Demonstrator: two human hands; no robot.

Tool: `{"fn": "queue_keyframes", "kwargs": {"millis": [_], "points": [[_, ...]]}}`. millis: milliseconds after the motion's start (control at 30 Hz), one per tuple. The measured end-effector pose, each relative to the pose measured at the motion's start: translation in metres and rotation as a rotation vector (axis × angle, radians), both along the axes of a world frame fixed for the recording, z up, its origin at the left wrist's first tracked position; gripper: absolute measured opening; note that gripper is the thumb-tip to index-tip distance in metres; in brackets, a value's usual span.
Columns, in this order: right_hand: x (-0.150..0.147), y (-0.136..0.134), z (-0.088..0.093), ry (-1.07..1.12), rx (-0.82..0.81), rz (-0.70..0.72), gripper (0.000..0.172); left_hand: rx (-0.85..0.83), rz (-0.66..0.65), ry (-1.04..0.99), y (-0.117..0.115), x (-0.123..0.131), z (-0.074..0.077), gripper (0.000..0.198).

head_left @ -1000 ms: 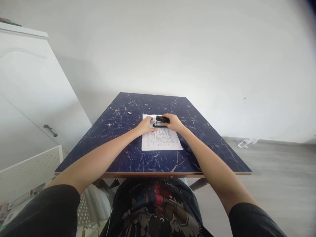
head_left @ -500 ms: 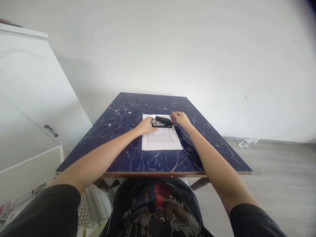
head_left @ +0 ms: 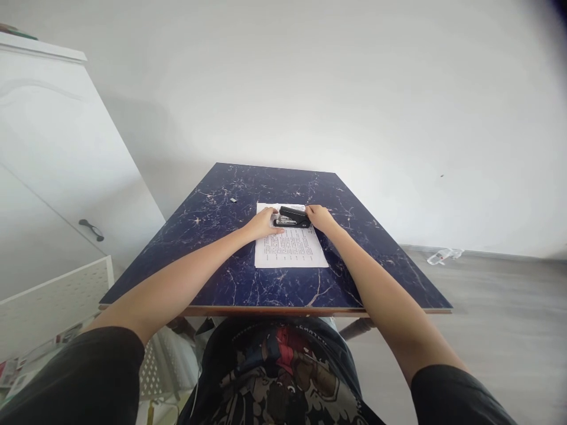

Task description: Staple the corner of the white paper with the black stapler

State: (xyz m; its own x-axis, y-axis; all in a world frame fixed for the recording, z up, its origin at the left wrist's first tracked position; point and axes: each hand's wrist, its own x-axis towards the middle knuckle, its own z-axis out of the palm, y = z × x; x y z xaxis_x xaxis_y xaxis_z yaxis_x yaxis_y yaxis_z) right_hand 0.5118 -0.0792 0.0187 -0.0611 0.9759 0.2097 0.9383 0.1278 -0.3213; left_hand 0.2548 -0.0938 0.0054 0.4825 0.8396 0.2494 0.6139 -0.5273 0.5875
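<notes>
A black stapler [head_left: 292, 217] lies across the upper part of printed paper sheets [head_left: 290, 251], its top arm raised from its base at the left end. My left hand [head_left: 262, 224] is around that left end, thumb on the near side and fingers on the far side. At the stapler's right end, my right hand [head_left: 319, 218] has its fingers bent and pressed against the back, covering the orange part there. The fingertips of my right hand are partly hidden.
The blue marbled table [head_left: 221, 283] stands against a white wall. A small pale piece [head_left: 233, 200] lies on it, left of the sheets. A white cabinet [head_left: 57, 147] stands at the left. Clear plastic packaging [head_left: 444, 255] lies on the floor at right.
My right hand has moved slightly left and down onto the stapler's back end, covering the orange part. My left hand has stayed at the front end. The view has shifted a little.
</notes>
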Motion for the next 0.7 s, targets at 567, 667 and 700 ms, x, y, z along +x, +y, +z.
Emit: {"fn": "queue_keyframes", "kwargs": {"millis": [567, 667, 700], "points": [[-0.001, -0.004, 0.007, -0.038, -0.038, 0.023, 0.038, 0.026, 0.021, -0.089, 0.005, -0.010, 0.005, 0.056], [0.001, -0.004, 0.006, -0.009, -0.002, 0.034, 0.037, 0.008, -0.019, -0.168, 0.012, -0.019, 0.007, 0.032], [0.001, -0.004, 0.006, 0.009, 0.006, 0.036, 0.038, 0.006, -0.030, -0.187, 0.014, -0.022, 0.008, 0.028]]}}
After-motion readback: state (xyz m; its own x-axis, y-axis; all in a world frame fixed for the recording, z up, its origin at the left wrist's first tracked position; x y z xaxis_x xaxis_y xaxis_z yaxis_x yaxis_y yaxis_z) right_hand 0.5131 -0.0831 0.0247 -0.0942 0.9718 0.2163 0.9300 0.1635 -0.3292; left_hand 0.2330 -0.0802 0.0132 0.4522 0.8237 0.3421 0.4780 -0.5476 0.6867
